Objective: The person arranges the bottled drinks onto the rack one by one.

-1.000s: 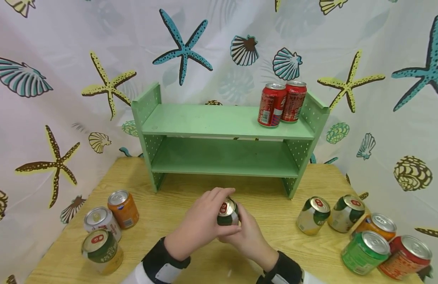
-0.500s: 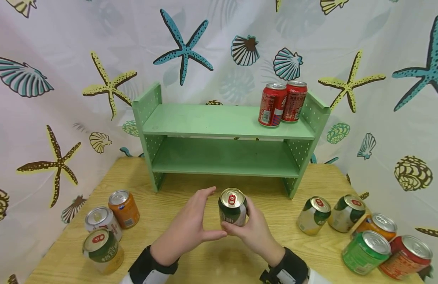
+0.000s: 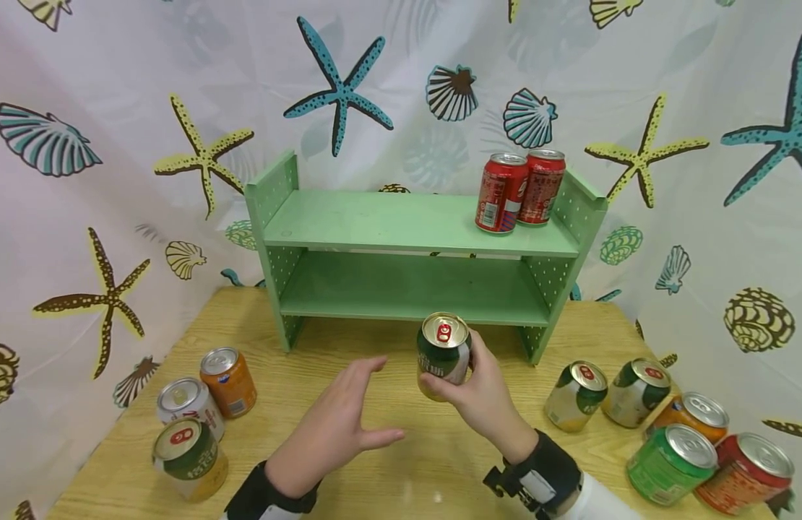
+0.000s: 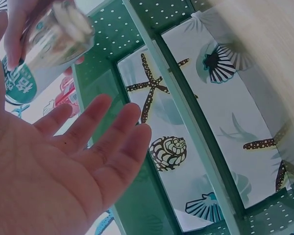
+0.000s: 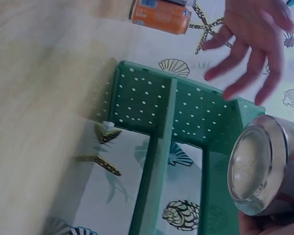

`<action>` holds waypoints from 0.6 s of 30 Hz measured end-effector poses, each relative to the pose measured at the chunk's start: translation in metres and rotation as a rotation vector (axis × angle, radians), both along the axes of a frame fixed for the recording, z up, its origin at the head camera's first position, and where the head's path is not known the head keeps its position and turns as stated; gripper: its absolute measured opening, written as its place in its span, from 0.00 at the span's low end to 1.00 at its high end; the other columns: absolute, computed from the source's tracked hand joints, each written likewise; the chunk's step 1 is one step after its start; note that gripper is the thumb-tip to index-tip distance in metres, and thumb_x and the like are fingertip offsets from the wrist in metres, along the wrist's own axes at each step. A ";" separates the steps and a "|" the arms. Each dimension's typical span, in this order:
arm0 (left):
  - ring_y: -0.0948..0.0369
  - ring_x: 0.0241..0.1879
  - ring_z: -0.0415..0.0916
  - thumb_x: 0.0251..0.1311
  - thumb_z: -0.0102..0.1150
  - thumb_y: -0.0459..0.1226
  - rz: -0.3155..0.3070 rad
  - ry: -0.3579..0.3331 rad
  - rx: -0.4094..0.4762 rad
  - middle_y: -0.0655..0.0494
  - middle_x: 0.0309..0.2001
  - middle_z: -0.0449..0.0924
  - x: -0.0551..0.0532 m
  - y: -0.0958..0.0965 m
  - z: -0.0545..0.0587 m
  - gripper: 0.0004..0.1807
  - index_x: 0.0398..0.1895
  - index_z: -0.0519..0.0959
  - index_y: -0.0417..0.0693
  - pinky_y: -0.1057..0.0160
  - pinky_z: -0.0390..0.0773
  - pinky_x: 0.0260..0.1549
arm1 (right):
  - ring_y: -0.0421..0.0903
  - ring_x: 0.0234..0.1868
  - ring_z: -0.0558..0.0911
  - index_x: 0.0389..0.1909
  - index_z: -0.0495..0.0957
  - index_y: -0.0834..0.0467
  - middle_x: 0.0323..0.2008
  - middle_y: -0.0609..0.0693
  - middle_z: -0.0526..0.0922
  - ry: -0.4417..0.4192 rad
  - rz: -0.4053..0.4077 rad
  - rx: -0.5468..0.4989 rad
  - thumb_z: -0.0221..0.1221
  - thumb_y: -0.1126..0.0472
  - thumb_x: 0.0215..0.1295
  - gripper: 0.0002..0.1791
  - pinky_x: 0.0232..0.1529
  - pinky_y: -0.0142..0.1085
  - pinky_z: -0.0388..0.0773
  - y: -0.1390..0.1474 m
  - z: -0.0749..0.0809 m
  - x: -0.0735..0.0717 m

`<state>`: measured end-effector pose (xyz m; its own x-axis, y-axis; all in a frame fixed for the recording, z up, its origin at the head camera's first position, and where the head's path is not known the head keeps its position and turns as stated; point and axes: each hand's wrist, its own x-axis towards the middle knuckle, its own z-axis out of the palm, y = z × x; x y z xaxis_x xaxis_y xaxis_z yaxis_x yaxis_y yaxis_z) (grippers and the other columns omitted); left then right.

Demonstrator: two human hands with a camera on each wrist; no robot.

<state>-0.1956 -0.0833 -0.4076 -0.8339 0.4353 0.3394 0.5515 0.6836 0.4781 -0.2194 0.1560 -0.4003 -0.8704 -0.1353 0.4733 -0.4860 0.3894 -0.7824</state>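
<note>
Gripping a dark-green can (image 3: pixel 442 359) with its thumb across the front, the right hand (image 3: pixel 484 396) holds it raised over the table (image 3: pixel 388 469), before the front edge of the green rack (image 3: pixel 401 318). The can has a gold lid (image 3: pixel 430 332) with a red tab (image 3: pixel 443 333), a pale patch on its side and white characters I cannot make out. The left hand (image 3: pixel 339 415) is near it, thumb and fingers apart. Toward the right end of the upper shelf (image 3: pixel 375 220) stand two red cans (image 3: pixel 501 195), the front one bearing a barcode panel (image 3: pixel 490 214). Along the table's left edge stand an orange can (image 3: pixel 232 390), a silver-white can (image 3: pixel 199 408) and a green-and-gold can (image 3: pixel 193 466); toward its right edge, two green-topped cans (image 3: pixel 575 401), a second orange can (image 3: pixel 705 410), a bright-green can (image 3: pixel 664 469) and a crimson can (image 3: pixel 742 473).
</note>
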 end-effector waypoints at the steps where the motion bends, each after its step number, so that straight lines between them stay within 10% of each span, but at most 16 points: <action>1: 0.49 0.67 0.72 0.50 0.79 0.56 -0.003 -0.001 0.000 0.46 0.67 0.73 0.000 -0.001 0.000 0.55 0.75 0.62 0.41 0.46 0.75 0.65 | 0.54 0.62 0.80 0.70 0.66 0.60 0.62 0.56 0.79 0.011 -0.007 0.004 0.76 0.63 0.57 0.42 0.62 0.54 0.78 0.001 0.003 -0.001; 18: 0.50 0.63 0.75 0.58 0.75 0.53 -0.022 -0.022 -0.020 0.48 0.62 0.77 -0.001 -0.009 -0.009 0.41 0.68 0.70 0.43 0.47 0.78 0.60 | 0.55 0.61 0.80 0.71 0.64 0.61 0.62 0.59 0.78 -0.003 -0.070 0.019 0.74 0.58 0.61 0.41 0.58 0.52 0.78 0.006 0.072 -0.028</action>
